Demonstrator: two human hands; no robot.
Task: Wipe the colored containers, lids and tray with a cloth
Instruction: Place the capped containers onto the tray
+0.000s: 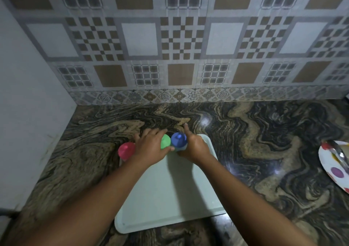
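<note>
Gripping the green-lidded container (pixel 165 141) with the left hand (pixel 151 147), fingers curled over its far side, thumb on the near side. Wrapping the right hand (pixel 194 148) round the blue-lidded container (pixel 178 139) just beside it, index finger straight. Pink-lidded container (pixel 126 150) further left. All three at the far edge of the pale green tray (pixel 170 198) on the marbled desk (pixel 264 151).
</note>
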